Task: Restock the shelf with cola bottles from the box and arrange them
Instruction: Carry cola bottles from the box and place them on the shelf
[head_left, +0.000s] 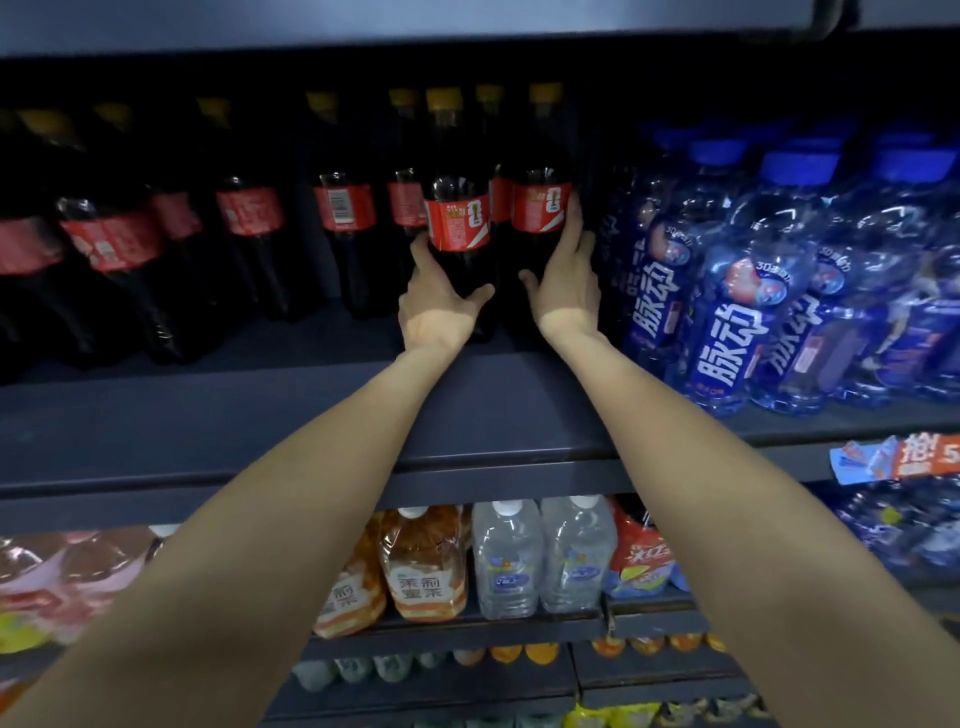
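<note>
Both hands gripping: left hand (438, 306) wraps one cola (457, 218), right hand (566, 280) cups another (540, 208) at its 3 o'clock, both standing on the shelf (260, 415); I'm mid-arranging, next I'd slide them flush with the row.

Shop: shelves (311, 415) of bottled drinks (727, 332)

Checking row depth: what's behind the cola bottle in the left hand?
Behind the left hand's cola bottle, another yellow-capped cola bottle stands partly visible; anything deeper is dark.
</note>
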